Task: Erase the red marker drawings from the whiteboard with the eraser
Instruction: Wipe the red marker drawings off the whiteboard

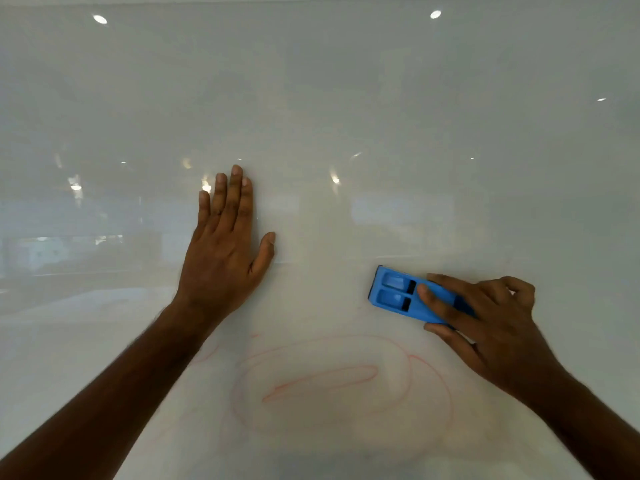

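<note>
A glossy whiteboard (346, 98) fills the whole view. Faint red marker drawings (322, 381), curved loops partly smeared, lie low on the board between my two arms. My right hand (485, 320) grips a blue eraser (398, 294) and presses it flat against the board, above and to the right of the red loops. The eraser's far end is hidden under my fingers. My left hand (225, 247) rests flat on the board with fingers extended, up and to the left of the drawings, holding nothing.
Ceiling lights (99, 19) and a room reflect in the board's shiny surface. A pale pinkish smear (433, 434) of rubbed marker spreads around the lower right of the drawings. The board's top edge runs along the top of the view.
</note>
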`<state>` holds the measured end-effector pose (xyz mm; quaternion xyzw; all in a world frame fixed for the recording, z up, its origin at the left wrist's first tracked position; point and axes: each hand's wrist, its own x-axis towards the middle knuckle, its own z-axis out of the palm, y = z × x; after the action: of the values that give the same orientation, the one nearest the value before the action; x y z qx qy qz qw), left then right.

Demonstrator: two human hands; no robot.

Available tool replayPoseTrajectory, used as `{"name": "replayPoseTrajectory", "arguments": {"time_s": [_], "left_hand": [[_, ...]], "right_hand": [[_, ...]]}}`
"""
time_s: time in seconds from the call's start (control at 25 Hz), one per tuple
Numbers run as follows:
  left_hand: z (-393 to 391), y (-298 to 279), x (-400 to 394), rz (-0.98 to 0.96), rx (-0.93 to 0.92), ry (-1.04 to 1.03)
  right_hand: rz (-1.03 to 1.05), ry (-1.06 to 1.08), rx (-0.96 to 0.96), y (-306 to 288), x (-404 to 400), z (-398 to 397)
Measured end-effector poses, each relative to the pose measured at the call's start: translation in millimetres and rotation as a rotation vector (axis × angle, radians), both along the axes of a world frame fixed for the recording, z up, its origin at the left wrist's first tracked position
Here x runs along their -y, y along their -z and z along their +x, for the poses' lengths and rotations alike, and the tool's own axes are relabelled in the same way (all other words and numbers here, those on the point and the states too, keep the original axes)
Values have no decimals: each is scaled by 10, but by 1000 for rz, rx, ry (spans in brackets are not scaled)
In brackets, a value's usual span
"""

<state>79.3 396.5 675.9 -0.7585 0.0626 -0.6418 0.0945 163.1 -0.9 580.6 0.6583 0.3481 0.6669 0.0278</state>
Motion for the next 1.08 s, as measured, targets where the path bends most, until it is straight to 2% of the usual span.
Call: {"name": "replayPoseTrajectory", "arguments": {"time_s": [0.08,0.2,0.4,0.68,0.92,1.08], "left_hand": [[0,30,35,-23,-2,5],[30,79,186,-33,-10,19],[116,114,465,-31,-19,43],[116,132,461,-17,-17,27],[123,137,470,-20,-24,30],[132,148,495,-27,-19,43]], "right_hand": [[32,37,4,-46,230,49],[199,57,-17,-320,453,145],[459,-116,-138,-767,394,235],[166,-6,-89,-131,673,236],[325,93,-81,-379,1182,337],[430,77,-111,-469,968,293]]}}
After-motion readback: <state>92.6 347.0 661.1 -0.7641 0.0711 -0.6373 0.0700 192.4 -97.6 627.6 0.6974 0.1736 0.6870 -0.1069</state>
